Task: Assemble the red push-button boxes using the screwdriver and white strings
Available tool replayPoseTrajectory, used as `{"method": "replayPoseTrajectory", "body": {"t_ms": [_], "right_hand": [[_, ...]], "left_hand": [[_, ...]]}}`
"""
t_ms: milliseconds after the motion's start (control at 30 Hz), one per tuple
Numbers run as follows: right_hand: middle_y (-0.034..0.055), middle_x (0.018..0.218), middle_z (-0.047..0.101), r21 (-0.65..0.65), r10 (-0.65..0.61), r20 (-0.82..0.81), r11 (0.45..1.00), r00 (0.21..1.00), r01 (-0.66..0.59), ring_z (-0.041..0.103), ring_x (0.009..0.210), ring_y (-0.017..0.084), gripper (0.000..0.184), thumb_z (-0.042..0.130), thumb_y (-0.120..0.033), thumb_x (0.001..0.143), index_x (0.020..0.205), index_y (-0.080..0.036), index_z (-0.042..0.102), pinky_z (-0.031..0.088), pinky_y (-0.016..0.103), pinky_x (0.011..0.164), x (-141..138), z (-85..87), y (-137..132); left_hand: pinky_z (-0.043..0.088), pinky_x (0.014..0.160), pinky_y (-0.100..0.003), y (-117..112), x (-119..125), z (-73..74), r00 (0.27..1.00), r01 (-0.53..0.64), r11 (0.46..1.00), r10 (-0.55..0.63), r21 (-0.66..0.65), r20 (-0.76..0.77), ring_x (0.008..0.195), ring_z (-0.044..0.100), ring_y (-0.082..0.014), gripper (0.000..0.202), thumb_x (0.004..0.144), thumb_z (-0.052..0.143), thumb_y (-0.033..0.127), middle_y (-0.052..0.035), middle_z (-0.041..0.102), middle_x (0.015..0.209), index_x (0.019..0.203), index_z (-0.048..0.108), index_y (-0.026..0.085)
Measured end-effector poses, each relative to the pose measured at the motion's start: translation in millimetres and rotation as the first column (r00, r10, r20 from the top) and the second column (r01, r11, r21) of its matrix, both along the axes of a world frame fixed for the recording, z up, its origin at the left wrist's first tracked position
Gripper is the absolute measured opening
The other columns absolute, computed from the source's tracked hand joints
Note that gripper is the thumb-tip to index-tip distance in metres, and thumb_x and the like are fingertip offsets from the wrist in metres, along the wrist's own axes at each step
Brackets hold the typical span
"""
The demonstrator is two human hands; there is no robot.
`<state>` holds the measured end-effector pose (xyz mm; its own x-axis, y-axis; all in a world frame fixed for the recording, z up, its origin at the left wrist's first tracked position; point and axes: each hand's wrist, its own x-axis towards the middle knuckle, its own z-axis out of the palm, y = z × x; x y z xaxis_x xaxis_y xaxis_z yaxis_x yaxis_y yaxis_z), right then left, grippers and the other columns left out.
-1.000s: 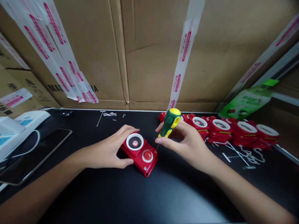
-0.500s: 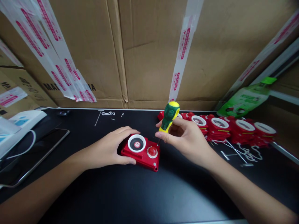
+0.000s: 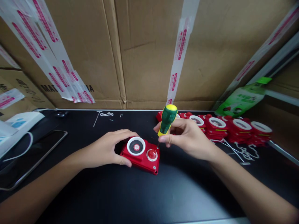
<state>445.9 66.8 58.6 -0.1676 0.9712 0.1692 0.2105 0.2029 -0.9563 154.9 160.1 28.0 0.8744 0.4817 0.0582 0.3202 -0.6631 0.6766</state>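
A small red device (image 3: 144, 158) with a white ring and a red button lies on the black table (image 3: 149, 193) in the middle. My left hand (image 3: 108, 149) grips its left end, thumb at the front edge and fingers over the back. My right hand (image 3: 187, 138) pinches a stubby green and yellow screwdriver (image 3: 166, 121), held nearly upright. Its short tip points down at the device's far right corner.
A row of several similar red devices (image 3: 224, 127) lines the back right, with thin metal pins and white ties (image 3: 243, 152) beside them. A phone (image 3: 28, 158) and white boxes (image 3: 18, 121) lie at the left. Taped cardboard boxes (image 3: 144, 53) form the back wall; a green pouch (image 3: 243, 99) leans at right.
The red device has been turned from a diagonal to lie nearly level. My right hand with the screwdriver stayed at its right end, its tip now at the far right corner.
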Motion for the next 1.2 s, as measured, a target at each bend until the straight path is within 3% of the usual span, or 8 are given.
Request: {"method": "replayPoseTrajectory", "body": {"t_ms": [167,467,600,767,833,967,1100,1200], "right_hand": [[0.0076,0.104,0.08,-0.064,0.12,-0.06,0.99,0.991,-0.123,0.068,0.069,0.014,0.032,0.085,-0.038,0.088,0.112,-0.019,0.08,0.058,0.029,0.063,0.8,-1.1,0.9],[0.0016,0.09,0.075,0.011,-0.191,-0.096,0.981,0.977,0.193,0.07,0.083,0.019,0.038,0.098,-0.034,0.07,0.097,-0.021,0.075,0.061,0.033,0.077,-10.8,-15.4,8.9],[-0.0013,0.074,0.07,0.025,-0.274,-0.089,0.961,0.958,0.277,0.063,0.063,0.014,0.042,0.101,-0.034,0.064,0.091,-0.019,0.074,0.056,0.028,0.06,-12.2,-14.5,10.0],[-0.0045,0.063,0.062,0.009,-0.27,-0.068,0.962,0.96,0.271,0.053,0.047,0.009,0.037,0.101,-0.032,0.065,0.083,-0.017,0.072,0.044,0.023,0.043,-13.2,-9.7,6.9],[-0.002,0.07,0.069,0.002,-0.233,-0.048,0.972,0.971,0.234,0.05,0.045,0.007,0.034,0.097,-0.033,0.073,0.094,-0.017,0.076,0.041,0.022,0.041,-11.9,-9.1,4.6],[0.0091,0.115,0.077,0.026,-0.133,-0.034,0.991,0.991,0.134,0.051,0.05,0.006,0.037,0.081,-0.039,0.092,0.124,-0.021,0.074,0.036,0.02,0.038,-9.0,-8.0,1.6],[0.0108,0.122,0.076,0.042,-0.073,-0.002,0.996,0.997,0.073,0.049,0.051,0.006,0.039,0.07,-0.038,0.1,0.136,-0.022,0.066,0.037,0.021,0.038,-8.1,-6.5,2.2],[0.0089,0.126,0.074,0.038,-0.099,-0.004,0.994,0.995,0.099,0.049,0.051,0.005,0.037,0.072,-0.04,0.099,0.132,-0.023,0.067,0.044,0.022,0.043,-8.8,-9.4,4.1]], "left_hand": [[0.053,0.105,-0.04,-3.0,0.9,1.0,1.0,-0.016,1.0,0.016,0.005,0.007,0.124,0.064,-0.0282,0.069,0.082,0.09,0.052,-0.0046,0.064,0.136,0.14,0.059,0.032],[0.053,0.1,-0.037,-9.1,4.4,1.6,0.997,-0.082,0.994,0.082,0.075,0.008,0.117,0.065,-0.0265,0.067,0.08,0.091,0.049,-0.005,0.065,0.13,0.134,0.059,0.028],[0.053,0.1,-0.037,-7.6,3.8,1.2,0.997,-0.08,0.994,0.08,0.075,0.009,0.118,0.065,-0.0268,0.068,0.079,0.092,0.049,-0.0052,0.065,0.131,0.135,0.058,0.028],[0.052,0.101,-0.038,-6.4,3.3,0.7,0.998,-0.067,0.993,0.066,0.092,0.019,0.118,0.065,-0.0269,0.069,0.079,0.092,0.051,-0.0054,0.065,0.13,0.134,0.059,0.027],[0.052,0.102,-0.038,-6.3,3.0,0.9,0.997,-0.074,0.992,0.072,0.104,0.015,0.119,0.065,-0.0267,0.07,0.079,0.092,0.051,-0.0054,0.065,0.131,0.135,0.058,0.026],[0.052,0.102,-0.037,-6.5,2.8,1.2,0.996,-0.089,0.99,0.088,0.112,0.013,0.119,0.064,-0.026,0.07,0.079,0.092,0.048,-0.0046,0.065,0.132,0.136,0.058,0.026],[0.052,0.102,-0.037,-6.7,2.4,1.2,0.995,-0.102,0.989,0.102,0.103,0.007,0.119,0.064,-0.0257,0.069,0.079,0.092,0.05,-0.0041,0.065,0.131,0.135,0.059,0.027],[0.052,0.102,-0.038,-5.9,2.1,1.1,0.994,-0.11,0.989,0.111,0.099,-0.001,0.12,0.065,-0.026,0.069,0.08,0.091,0.051,-0.0044,0.065,0.132,0.136,0.059,0.027]]}}
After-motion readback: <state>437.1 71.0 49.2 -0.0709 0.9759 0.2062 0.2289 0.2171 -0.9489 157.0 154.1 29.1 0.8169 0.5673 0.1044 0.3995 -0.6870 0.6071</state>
